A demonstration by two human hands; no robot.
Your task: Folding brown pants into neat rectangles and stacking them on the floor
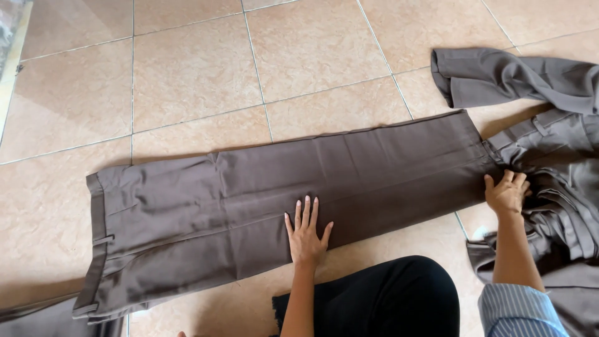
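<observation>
One pair of brown trousers (262,200) lies folded lengthwise and stretched flat across the tiled floor (187,75), its waistband at the left end and its leg hems at the right. Two hands are on it. The left hand (306,232) rests palm down on the near edge of the trousers, about midway along, with all five fingers spread wide and flat against the cloth, gripping nothing. The right hand (506,192) sits at the hem end, fingers bent and pressing where the folded trousers meet a heap of brown garments (561,187); whether it pinches the cloth or only presses on it cannot be told. That heap holds more clothing of the same brown fabric, rumpled and overlapping, so the pieces in it cannot be counted with certainty; one loose trouser leg (499,75) of it stretches out along the top right. The person's right forearm ends in one striped blue sleeve (518,309), and a knee in black cloth (387,299) shows at the bottom edge, just beside the trousers.
</observation>
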